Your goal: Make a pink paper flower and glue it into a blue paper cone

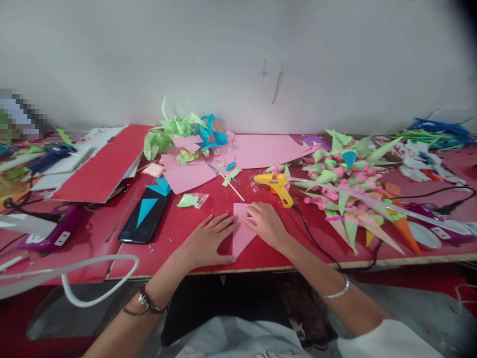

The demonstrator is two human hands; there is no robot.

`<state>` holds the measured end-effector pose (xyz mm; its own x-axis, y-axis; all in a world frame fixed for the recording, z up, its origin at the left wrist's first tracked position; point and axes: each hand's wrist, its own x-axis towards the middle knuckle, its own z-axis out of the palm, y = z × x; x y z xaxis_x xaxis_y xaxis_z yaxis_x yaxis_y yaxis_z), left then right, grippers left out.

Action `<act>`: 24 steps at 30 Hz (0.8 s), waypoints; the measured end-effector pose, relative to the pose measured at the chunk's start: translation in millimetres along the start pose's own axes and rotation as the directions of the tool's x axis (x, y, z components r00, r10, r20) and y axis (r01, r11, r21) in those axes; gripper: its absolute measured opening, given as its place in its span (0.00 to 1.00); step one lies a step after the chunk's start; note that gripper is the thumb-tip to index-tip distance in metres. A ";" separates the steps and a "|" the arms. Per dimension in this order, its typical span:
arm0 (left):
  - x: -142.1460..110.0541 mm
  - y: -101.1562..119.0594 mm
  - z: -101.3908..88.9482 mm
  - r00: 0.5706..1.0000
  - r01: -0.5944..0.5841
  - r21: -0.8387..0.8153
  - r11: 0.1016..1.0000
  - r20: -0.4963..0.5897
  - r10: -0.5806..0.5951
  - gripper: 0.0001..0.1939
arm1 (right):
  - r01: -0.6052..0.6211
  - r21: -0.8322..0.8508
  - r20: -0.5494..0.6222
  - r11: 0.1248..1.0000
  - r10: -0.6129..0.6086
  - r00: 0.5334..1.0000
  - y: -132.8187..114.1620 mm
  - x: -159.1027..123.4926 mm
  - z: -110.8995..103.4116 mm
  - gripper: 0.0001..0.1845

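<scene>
A pink paper piece (242, 233) lies on the red table (194, 233) near its front edge, narrowing toward me. My left hand (212, 238) rests flat with fingers spread, its fingertips and thumb touching the paper's left edge. My right hand (264, 223) is on the upper right of the paper, fingers bent and close together, gripping it against the table; the fingertips partly cover it. A yellow glue gun (278, 186) lies just beyond my right hand. A thin stick (231, 185) lies beyond the paper.
A phone (143, 219) with blue paper triangles lies to the left. Larger pink sheets (264, 149) and crumpled green paper (167, 132) are at the back. Many paper cones (350, 199) pile up at the right. A black cord (316, 238) runs to the front edge.
</scene>
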<state>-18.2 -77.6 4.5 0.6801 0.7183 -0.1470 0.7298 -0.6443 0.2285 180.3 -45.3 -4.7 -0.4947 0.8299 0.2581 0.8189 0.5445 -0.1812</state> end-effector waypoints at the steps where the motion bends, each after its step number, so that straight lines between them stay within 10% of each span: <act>1: 0.0 -0.3 -0.2 1.000 0.002 -0.003 1.000 -0.002 -0.002 0.39 | -0.006 -0.006 -0.044 1.000 0.006 0.999 -1.7 -3.0 -1.2 0.06; 10: 0.8 1.3 -2.9 0.999 0.028 -0.042 0.999 0.046 -0.026 0.43 | 0.284 0.216 0.016 0.934 -0.295 0.955 -26.1 -52.6 -18.7 0.12; 24: 0.1 3.5 -5.4 0.995 0.050 -0.078 0.996 0.094 -0.043 0.43 | 0.196 0.098 -0.008 0.976 -0.196 0.980 6.0 -60.8 -23.3 0.17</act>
<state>-16.0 -78.4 10.5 0.6515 0.7175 -0.2465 0.7556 -0.5849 0.2948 222.1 -95.3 0.6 -0.6436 0.7057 0.2963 0.6732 0.7061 -0.2194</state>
